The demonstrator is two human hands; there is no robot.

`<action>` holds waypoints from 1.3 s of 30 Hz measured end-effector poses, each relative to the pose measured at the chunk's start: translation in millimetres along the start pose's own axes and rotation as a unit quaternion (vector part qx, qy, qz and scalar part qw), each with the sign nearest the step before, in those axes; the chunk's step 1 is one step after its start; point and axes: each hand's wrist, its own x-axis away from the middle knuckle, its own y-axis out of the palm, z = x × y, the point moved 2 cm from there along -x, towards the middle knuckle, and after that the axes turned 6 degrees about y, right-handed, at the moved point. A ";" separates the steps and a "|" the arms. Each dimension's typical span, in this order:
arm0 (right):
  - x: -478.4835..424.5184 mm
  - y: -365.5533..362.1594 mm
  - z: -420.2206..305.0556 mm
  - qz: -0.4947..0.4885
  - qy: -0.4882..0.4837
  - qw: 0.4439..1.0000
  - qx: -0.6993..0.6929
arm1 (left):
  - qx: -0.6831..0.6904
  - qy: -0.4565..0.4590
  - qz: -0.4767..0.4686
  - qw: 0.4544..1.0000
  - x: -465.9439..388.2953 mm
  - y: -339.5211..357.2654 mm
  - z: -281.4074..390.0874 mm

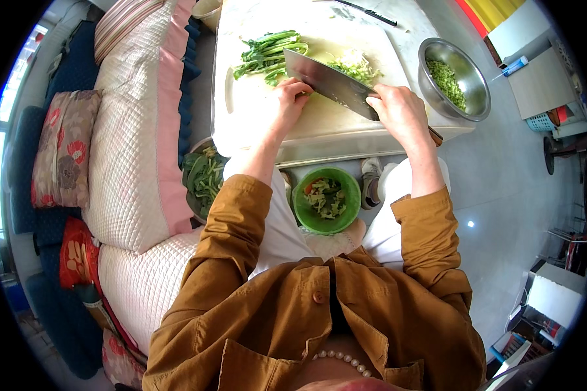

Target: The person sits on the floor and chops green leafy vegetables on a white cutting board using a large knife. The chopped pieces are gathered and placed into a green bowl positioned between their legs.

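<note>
A cleaver [330, 83] with a broad steel blade is held in my right hand [398, 110], its wooden handle end showing below the wrist. The fingers of my left hand [293, 100] are bent together at the lower edge of the blade; whether they pinch something there is hidden. Beneath both lies a white cutting board [254, 117]. Uncut leafy green stalks [271, 54] rest on it beyond my left hand. Behind the blade is a heap of chopped greens [354, 66]. To the right stands a steel bowl [477, 93] holding finely chopped greens [445, 83].
A knife [372, 15] with a black handle lies at the table's far side. A green tub [327, 225] of vegetable scraps stands between the knees. Left of it, a basin of leafy greens [205, 178] sits by the quilted sofa [127, 146].
</note>
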 end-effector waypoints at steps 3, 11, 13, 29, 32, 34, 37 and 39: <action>-0.1 -0.1 -7.9 0.000 0.000 1.000 0.013 | -0.009 0.000 0.001 1.000 0.0 1.0 -0.6; -2.8 14.3 -14.2 0.010 0.012 1.000 -0.024 | -0.021 -0.006 0.004 1.000 0.4 -2.5 6.5; -2.7 12.6 -11.9 0.008 0.015 1.000 -0.024 | -0.008 -0.008 0.006 1.000 0.6 -2.5 3.4; -3.1 18.8 -18.6 -0.001 -0.011 1.000 -0.002 | -0.025 -0.011 0.003 1.000 1.2 0.5 1.3; -4.9 23.2 -19.3 0.010 -0.006 1.000 -0.011 | -0.029 -0.012 0.001 0.999 2.7 -2.4 2.3; -5.5 22.7 -17.7 0.018 0.000 1.000 -0.017 | -0.021 -0.012 -0.002 1.000 3.0 -4.0 4.6; -3.4 13.2 -15.4 0.018 0.010 0.999 -0.029 | -0.012 -0.025 -0.005 1.000 2.8 -5.5 5.2; -1.9 5.7 -16.0 0.015 0.017 0.999 -0.046 | -0.010 -0.029 -0.004 1.000 3.0 -5.8 5.6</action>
